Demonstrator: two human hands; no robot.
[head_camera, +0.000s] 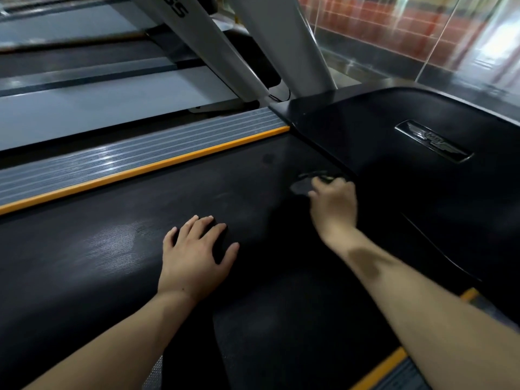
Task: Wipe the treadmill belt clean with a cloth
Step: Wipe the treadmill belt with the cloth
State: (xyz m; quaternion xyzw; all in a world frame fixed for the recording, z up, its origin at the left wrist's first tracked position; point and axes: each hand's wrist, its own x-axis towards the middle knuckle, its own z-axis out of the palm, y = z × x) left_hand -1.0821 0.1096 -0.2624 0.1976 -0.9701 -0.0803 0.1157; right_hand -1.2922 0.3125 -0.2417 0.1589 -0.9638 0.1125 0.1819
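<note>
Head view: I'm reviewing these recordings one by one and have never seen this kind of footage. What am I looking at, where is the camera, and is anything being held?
The camera sits on a person's head, looking forward and down at their own two bare arms. The wide black surface is a treadmill belt; a yellow strip and a ribbed grey side rail run along its far edge, and the black motor cover with a winged badge lies ahead. The left hand rests flat on the belt, fingers spread, holding nothing. The right hand reaches to where belt meets cover, fingers curled on a dark cloth. It is blurred, so the exact grip is unclear.
</note>
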